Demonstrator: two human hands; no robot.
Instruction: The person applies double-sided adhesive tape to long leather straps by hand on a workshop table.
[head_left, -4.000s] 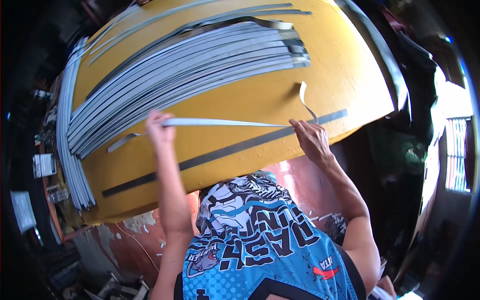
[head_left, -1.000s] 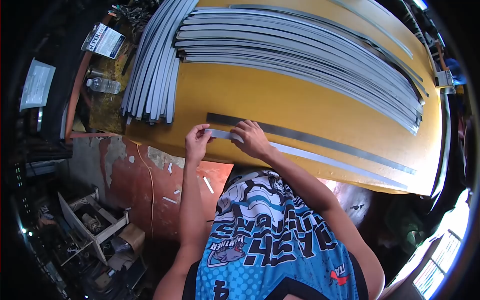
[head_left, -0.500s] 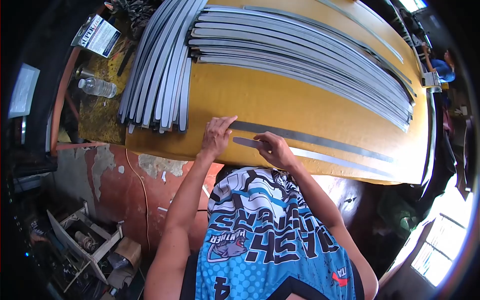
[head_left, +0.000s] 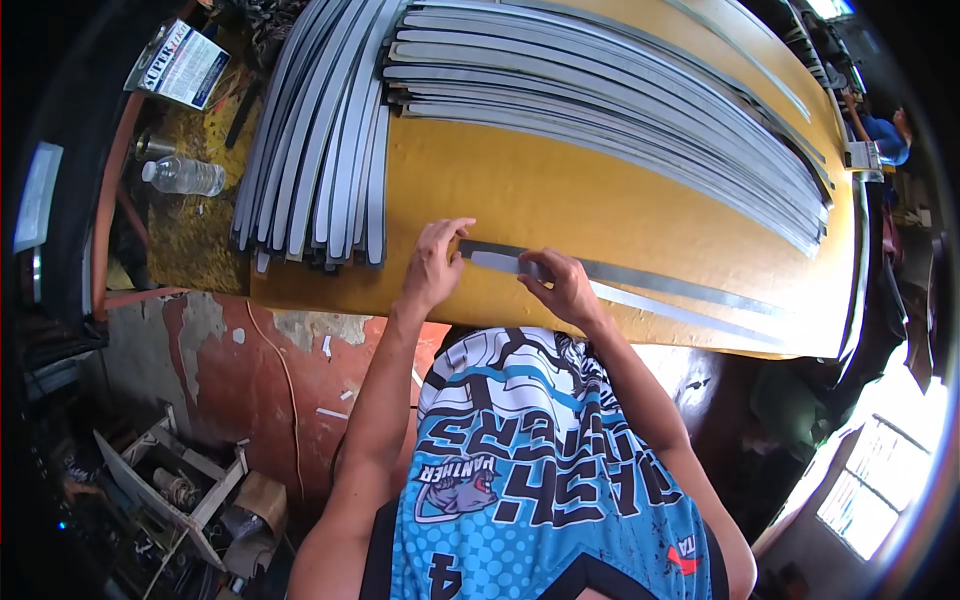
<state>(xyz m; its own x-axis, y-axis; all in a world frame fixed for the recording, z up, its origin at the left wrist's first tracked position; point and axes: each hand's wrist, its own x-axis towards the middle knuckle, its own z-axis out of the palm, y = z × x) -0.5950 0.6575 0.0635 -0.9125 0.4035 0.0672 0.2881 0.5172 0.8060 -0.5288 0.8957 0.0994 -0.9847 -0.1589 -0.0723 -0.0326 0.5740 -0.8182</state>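
A dark grey strip (head_left: 680,284) lies lengthwise along the table's near side. My right hand (head_left: 562,288) pinches a narrower light grey strip (head_left: 494,262) close to its rounded end. That end overlaps the left end of the dark strip, while the light strip's far part (head_left: 690,319) runs off to the right, nearer the table edge. At the dark strip's left tip is my left hand (head_left: 434,266), its fingers and thumb apart around the end and nothing gripped between them.
Long layered strips (head_left: 600,120) lie across the back of the yellow-covered table (head_left: 480,165). Another bundle of strips (head_left: 320,150) hangs over its front edge at left. A plastic bottle (head_left: 188,176) and a labelled tin (head_left: 185,68) stand further left. Another person (head_left: 885,138) is at far right.
My right hand has brought the light strip's end up and onto the dark strip's end. My left fingers have lifted slightly and spread from the dark strip's tip.
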